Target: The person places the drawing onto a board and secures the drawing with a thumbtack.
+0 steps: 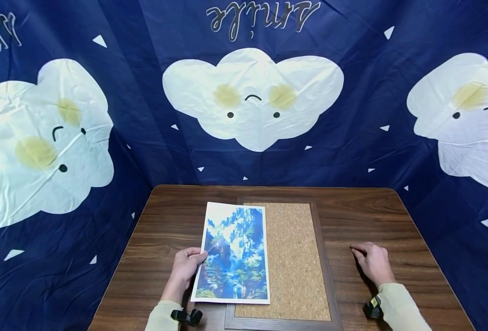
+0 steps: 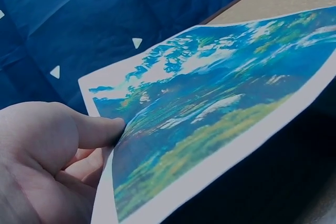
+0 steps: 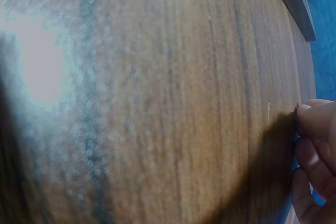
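Note:
My left hand [image 1: 187,266] pinches the left edge of a white-bordered landscape print [image 1: 235,257], thumb on its face. The print shows blue mountains, trees and a waterfall; it is held over the left part of a framed corkboard [image 1: 295,262], hiding that part. In the left wrist view the print [image 2: 210,93] tilts and bends slightly, the thumb of the left hand [image 2: 47,156] at its edge. Right of the board, my right hand [image 1: 374,262] is low over the table, thumb and finger together. Between those fingertips is a tiny dark reddish thing [image 3: 297,107], too small to identify.
The corkboard's dark wooden frame [image 1: 325,276] lies on a brown wood-grain table [image 1: 364,211]. Navy cloth [image 1: 144,115] with white clouds surrounds the table at the back and both sides. Each wrist wears a black strap device.

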The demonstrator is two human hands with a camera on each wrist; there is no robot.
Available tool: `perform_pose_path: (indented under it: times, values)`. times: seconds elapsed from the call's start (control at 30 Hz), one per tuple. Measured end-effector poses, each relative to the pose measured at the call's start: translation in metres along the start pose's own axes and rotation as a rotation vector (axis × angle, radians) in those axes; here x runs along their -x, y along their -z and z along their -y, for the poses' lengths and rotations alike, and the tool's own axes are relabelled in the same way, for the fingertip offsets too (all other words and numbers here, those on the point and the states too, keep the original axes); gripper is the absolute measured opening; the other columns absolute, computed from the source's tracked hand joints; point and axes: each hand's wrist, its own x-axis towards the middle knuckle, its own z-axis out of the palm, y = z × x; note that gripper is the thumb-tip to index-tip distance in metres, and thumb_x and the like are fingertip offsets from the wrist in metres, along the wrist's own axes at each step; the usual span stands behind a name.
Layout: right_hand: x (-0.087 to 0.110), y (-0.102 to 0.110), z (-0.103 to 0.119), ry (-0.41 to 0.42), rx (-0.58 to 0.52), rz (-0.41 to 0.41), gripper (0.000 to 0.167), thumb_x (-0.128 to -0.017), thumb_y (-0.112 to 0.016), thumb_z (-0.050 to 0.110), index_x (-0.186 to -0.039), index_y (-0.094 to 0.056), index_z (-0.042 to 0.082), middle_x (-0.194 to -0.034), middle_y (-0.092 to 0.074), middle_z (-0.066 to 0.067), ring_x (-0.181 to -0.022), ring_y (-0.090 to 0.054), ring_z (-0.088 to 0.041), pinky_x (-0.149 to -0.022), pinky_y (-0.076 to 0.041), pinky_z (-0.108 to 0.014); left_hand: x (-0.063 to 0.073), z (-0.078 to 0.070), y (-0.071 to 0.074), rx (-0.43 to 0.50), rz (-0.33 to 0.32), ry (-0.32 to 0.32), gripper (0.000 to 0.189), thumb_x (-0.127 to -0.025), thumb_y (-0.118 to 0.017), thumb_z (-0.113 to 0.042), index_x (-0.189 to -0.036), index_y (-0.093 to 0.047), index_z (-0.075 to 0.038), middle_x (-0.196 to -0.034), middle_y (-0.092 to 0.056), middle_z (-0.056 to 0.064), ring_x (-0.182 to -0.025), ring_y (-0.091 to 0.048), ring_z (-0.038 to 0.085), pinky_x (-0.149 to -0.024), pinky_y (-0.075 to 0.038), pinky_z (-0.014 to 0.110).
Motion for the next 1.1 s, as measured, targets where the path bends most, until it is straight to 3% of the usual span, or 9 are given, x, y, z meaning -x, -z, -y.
perform_pose_path:
  times: [0.47,1.1]
  values:
    - [-0.001,0.000,0.001,-0.030,-0.004,0.014,0.013,-0.080,-0.083,-0.007,-0.091,-0.083,0.000,-0.089,-0.078,-0.018,-0.082,-0.076,-0.038,-0.073,-0.058,-0.057,0.006,-0.005,-0.014,0.019,0.030,-0.002,0.020,-0.097,-0.074,-0.008,-0.106,-0.070,0.010,-0.085,-0.077,0.012,-0.065,-0.069,0.016,-0.057,-0.056,0.030]
    - [0.000,0.000,0.002,-0.031,-0.005,-0.007,0.013,-0.079,-0.084,-0.008,-0.089,-0.083,0.001,-0.087,-0.078,-0.016,-0.081,-0.076,-0.038,-0.073,-0.058,-0.056,0.011,0.000,-0.031,0.039,0.050,-0.001,0.020,-0.097,-0.074,-0.008,-0.105,-0.068,0.009,-0.082,-0.076,0.009,-0.065,-0.068,0.015,-0.058,-0.056,0.029]
